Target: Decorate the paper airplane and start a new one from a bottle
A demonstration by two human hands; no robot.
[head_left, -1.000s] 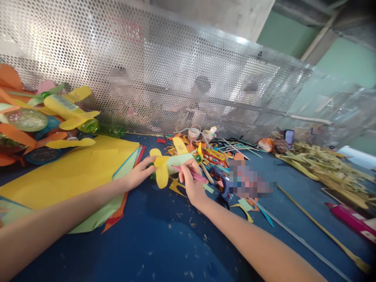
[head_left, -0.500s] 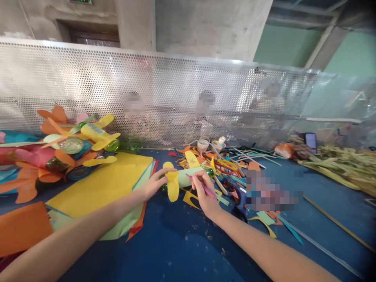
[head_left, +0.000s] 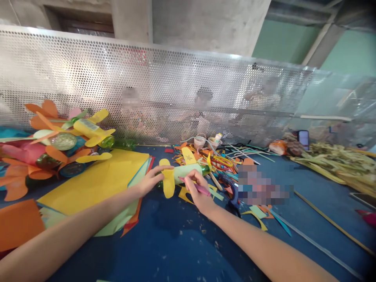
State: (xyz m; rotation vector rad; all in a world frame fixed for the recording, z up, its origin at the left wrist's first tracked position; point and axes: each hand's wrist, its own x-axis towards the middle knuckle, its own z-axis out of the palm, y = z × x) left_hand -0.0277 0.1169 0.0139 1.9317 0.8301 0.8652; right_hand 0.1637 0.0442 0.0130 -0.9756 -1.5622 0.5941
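Observation:
A green bottle wrapped in pale green paper [head_left: 188, 172] lies on its side on the blue table, with yellow paper fins [head_left: 169, 183] on it. One upright yellow wing carries a drawn star. My right hand [head_left: 198, 190] is closed round a pink marker [head_left: 201, 188], its tip against the pale green wrap. On the left, my left hand [head_left: 151, 180] rests its fingers on the bottle's left end and top yellow fin, steadying it.
Stacked yellow, green and red paper [head_left: 96, 180] lies left, with several paper-decorated bottles [head_left: 88, 131] behind. Paper scraps, blue-handled scissors [head_left: 233, 194], straws and two cups [head_left: 199, 141] lie right of centre. Dried husks [head_left: 331, 160] and a phone [head_left: 303, 140] are far right. A perforated metal screen [head_left: 170, 98] stands behind.
The view has shifted slightly, so most things appear a little further left and higher. The marker tip still meets the wrap, and both hands keep nearly the same place on the bottle.

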